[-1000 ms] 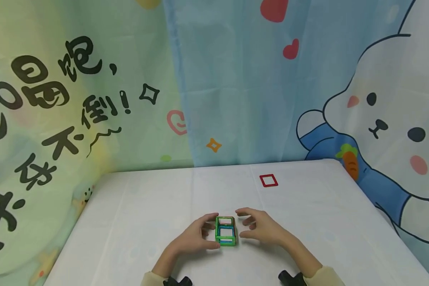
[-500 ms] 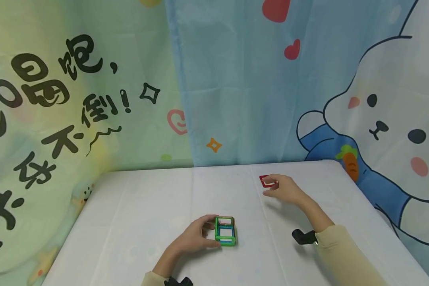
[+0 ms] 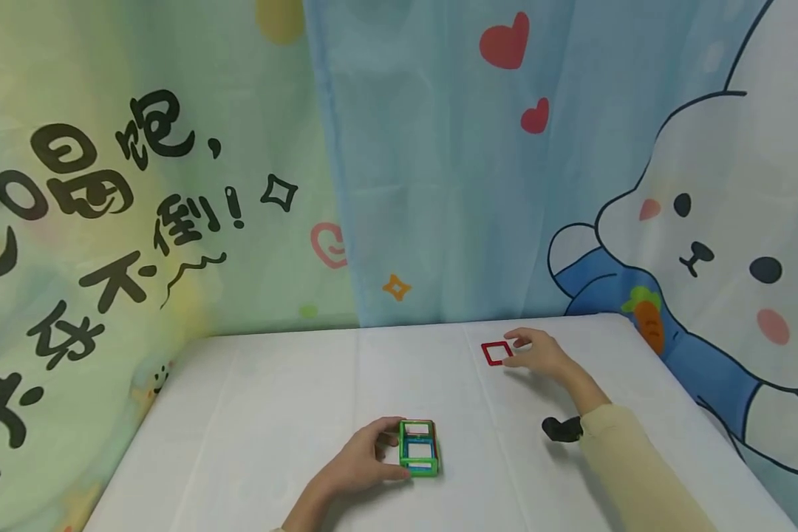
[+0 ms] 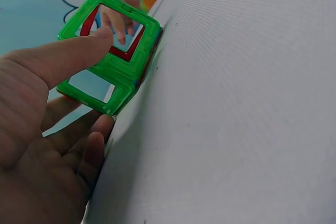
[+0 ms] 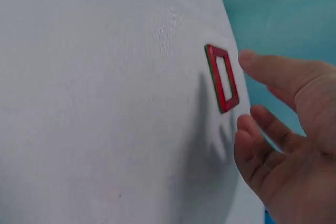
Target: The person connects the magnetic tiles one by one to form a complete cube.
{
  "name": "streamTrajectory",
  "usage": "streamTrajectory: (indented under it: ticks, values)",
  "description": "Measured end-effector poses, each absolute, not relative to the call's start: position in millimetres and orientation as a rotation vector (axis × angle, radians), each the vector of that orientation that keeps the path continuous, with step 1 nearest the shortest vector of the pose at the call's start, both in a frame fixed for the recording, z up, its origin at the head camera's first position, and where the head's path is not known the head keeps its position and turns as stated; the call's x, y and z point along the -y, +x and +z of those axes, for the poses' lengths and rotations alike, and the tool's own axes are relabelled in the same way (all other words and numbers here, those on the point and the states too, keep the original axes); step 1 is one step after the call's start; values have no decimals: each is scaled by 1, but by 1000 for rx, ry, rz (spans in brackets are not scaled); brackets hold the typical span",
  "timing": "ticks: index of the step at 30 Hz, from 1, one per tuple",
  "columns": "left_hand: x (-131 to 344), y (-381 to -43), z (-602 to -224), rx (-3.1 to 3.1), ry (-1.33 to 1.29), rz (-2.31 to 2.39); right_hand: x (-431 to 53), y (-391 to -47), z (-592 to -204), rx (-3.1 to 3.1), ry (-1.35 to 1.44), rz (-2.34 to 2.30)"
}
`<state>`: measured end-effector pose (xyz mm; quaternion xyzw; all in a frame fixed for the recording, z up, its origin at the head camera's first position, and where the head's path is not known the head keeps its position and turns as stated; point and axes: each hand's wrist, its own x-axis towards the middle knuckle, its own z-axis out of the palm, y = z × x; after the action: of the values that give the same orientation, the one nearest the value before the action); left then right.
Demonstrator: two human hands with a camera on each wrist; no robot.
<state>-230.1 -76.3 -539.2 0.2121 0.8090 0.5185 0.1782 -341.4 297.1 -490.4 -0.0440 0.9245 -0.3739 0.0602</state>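
A small box of magnetic tiles [image 3: 418, 448], with green, blue and red frames, stands on the table near the front. My left hand [image 3: 366, 462] grips its left side, thumb on the near green frame [image 4: 118, 66] and fingers behind. Further back on the right lies a single red square magnetic tile [image 3: 496, 354], flat on the cloth. My right hand [image 3: 541, 352] hovers at that tile's right edge, thumb and fingers spread apart with nothing between them. In the right wrist view the red tile [image 5: 223, 80] sits just beyond the fingertips, its shadowed side showing a green rim.
A white cloth covers the table [image 3: 292, 399], its far edge meeting a printed curtain [image 3: 425, 185]. A black wrist camera mount [image 3: 561, 429] sticks out from the right sleeve [image 3: 632, 465], low over the table.
My right hand has left the tile box and reached back and right to the red tile. The left hand stays on the box. The head view has tilted slightly upward.
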Motion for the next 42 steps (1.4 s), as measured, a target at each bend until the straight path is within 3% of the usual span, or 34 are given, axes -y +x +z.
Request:
streamTrajectory:
  ticks: [11,31,42]
  values:
    - [78,-230,-538,-2271,610,1478,-317,-362,-520,-2720,-149,-1267]
    - [79,-229,-543,-2267,603,1501,-313,-364,-513,-2691,-231,-1145]
    - [76,-227,-542,-2282,615,1494,-314,-365,-518,-2748,-133,-1120]
